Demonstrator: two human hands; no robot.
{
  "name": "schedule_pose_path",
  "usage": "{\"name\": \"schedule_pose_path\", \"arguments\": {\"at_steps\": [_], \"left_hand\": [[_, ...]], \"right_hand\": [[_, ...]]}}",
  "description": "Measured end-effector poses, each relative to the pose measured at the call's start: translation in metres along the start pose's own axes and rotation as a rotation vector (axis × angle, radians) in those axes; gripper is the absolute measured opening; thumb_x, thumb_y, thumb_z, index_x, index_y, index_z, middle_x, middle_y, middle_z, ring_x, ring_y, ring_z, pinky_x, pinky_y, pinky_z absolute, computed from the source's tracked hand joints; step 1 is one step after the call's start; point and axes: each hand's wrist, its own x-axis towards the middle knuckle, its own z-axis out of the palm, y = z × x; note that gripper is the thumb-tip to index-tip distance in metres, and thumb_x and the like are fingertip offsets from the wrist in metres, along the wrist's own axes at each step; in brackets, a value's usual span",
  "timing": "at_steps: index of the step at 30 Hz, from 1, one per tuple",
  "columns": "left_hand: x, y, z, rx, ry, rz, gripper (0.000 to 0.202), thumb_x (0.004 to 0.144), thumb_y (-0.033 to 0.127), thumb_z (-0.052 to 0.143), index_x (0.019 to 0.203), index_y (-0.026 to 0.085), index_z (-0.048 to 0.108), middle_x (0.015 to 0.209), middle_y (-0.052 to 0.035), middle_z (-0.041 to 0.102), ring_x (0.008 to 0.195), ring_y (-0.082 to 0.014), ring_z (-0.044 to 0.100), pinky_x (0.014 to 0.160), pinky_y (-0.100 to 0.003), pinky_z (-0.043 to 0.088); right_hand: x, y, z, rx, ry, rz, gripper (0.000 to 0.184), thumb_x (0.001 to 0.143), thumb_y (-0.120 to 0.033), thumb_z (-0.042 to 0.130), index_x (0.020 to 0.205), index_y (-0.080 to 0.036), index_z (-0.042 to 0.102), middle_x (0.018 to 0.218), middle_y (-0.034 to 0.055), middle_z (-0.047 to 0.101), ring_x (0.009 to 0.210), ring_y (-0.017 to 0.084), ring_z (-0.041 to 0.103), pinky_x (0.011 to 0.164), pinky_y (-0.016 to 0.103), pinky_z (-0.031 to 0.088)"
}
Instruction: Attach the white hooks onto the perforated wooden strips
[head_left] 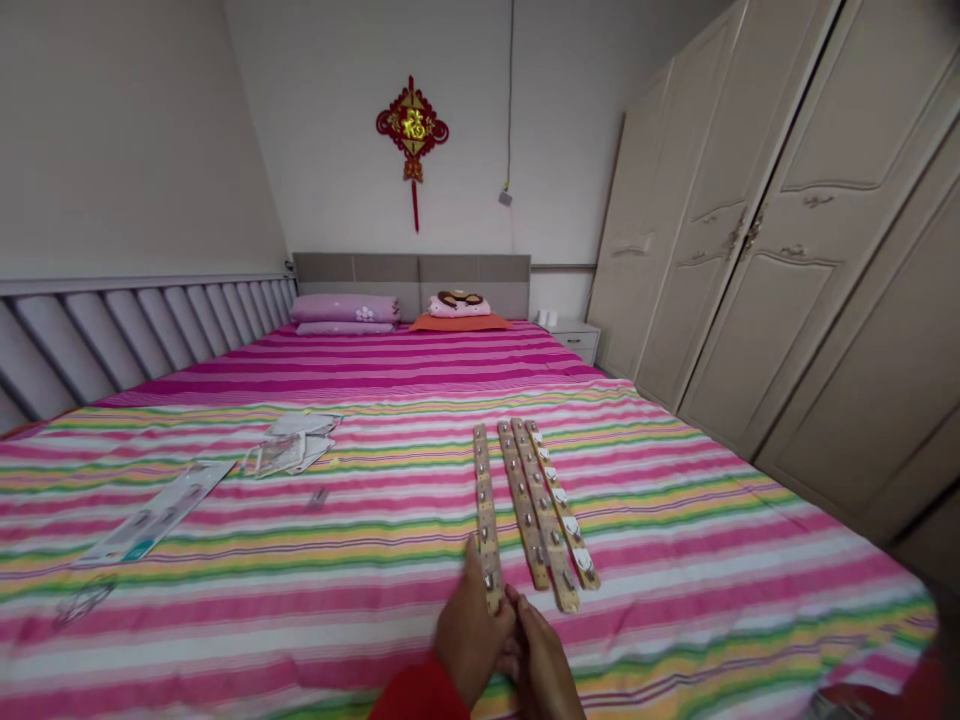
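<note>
My left hand [474, 630] is closed on the near end of a long narrow wooden strip [484, 510], its thumb lying along the left edge. Small metal hook-like pieces run down the strip in a row. Against the left fingers, at the strip's near end, my right hand [544, 650] has its fingers closed; what they grip is hidden. Just to the right lie three similar strips side by side: one strip [527, 515], a middle strip [553, 540] and an outer strip [568, 515] with white pieces along it.
A striped sheet [337, 620] covers the bed. On its left are a pile of white packets [292, 445], a long clear package [157, 515], a small clear piece [319, 497] and a thin wire-like loop [86, 600]. Pillows [345, 310] lie by the headboard; wardrobes [750, 280] stand right.
</note>
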Motion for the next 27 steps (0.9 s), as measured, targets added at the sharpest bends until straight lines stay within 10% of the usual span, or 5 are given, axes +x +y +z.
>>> {"name": "schedule_pose_path", "arguments": {"at_steps": [11,27], "left_hand": [[-0.035,-0.006,-0.03,-0.009,0.024,-0.044,0.089,0.072,0.023,0.053,0.149,0.012,0.011,0.103,-0.0122,0.07,0.088,-0.0259,0.066,0.07,-0.029,0.043],[0.021,-0.081,-0.101,-0.583,0.332,-0.067,0.077,0.081,0.058,0.048,0.139,0.009,0.032,0.138,-0.0192,0.05,0.126,-0.0273,0.049,0.104,-0.037,0.039]], "right_hand": [[0.014,0.005,0.037,0.034,-0.131,-0.071,0.043,0.071,-0.045,0.073,0.109,-0.025,0.068,0.116,0.0034,0.068,0.117,0.022,0.056,0.096,0.031,0.046],[0.043,0.038,0.147,-0.007,-0.429,-0.033,0.044,0.075,-0.043,0.069,0.113,-0.02,0.067,0.105,0.0076,0.072,0.097,0.024,0.065,0.085,0.034,0.05]]}}
